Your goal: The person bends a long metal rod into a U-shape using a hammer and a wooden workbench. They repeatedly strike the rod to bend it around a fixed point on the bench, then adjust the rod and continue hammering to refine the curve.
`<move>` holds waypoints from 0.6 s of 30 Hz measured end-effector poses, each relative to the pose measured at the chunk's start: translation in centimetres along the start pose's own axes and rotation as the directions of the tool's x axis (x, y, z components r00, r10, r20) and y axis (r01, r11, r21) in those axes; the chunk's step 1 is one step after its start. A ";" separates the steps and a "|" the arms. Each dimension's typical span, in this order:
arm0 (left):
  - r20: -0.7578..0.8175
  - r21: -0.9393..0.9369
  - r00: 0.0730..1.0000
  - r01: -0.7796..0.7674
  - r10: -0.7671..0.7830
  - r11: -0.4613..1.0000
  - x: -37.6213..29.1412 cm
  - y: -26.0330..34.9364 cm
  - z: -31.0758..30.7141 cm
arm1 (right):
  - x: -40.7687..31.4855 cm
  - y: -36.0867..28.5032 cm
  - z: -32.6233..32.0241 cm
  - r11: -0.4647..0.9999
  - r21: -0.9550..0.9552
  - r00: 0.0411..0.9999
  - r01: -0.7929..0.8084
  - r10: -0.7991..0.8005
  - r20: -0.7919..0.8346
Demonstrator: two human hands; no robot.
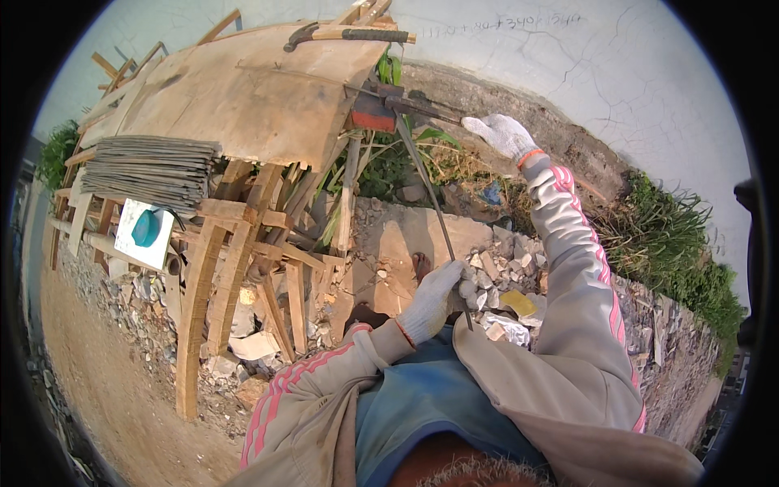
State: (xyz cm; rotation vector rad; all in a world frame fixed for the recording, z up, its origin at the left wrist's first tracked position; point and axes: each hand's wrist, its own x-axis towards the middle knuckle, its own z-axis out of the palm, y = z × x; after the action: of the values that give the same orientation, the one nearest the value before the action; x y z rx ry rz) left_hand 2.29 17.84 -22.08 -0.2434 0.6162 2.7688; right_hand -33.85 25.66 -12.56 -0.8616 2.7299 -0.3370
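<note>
My left hand (431, 302), in a white knit glove, is closed around a thin steel reinforcing bar (429, 176) in front of my body. The bar slants up to a metal bending or cutting fixture (389, 97), mounted by a red-sided block (373, 119) at the bench's right end. Stretched out to the upper right, my gloved right hand (504, 137) grips the end of the fixture's metal lever (433, 111); its fingers are partly hidden. A claw hammer (350, 34) with a dark-wrapped grip lies along the far side of the plywood bench top (243, 97).
Cut steel bars (149, 170) are stacked at the bench's near left. Beside them a round teal object (146, 228) rests on a white panel (159, 252). Timber legs (201, 316) stand over rubble (243, 322). A cracked wall (608, 91) rises behind; plants (657, 225) grow at right.
</note>
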 end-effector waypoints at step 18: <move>0.065 -0.012 0.985 0.161 -0.160 0.987 -9.1 7.5 -0.7 | -8.4 -1.5 3.2 0.988 -0.004 0.977 -0.155 0.152 -0.147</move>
State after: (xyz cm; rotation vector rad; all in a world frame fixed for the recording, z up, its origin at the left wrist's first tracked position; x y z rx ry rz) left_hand 8.51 8.83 -17.76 -0.1983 0.5318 2.6165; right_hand -25.41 28.96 -13.67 -0.6473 2.9156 -0.3617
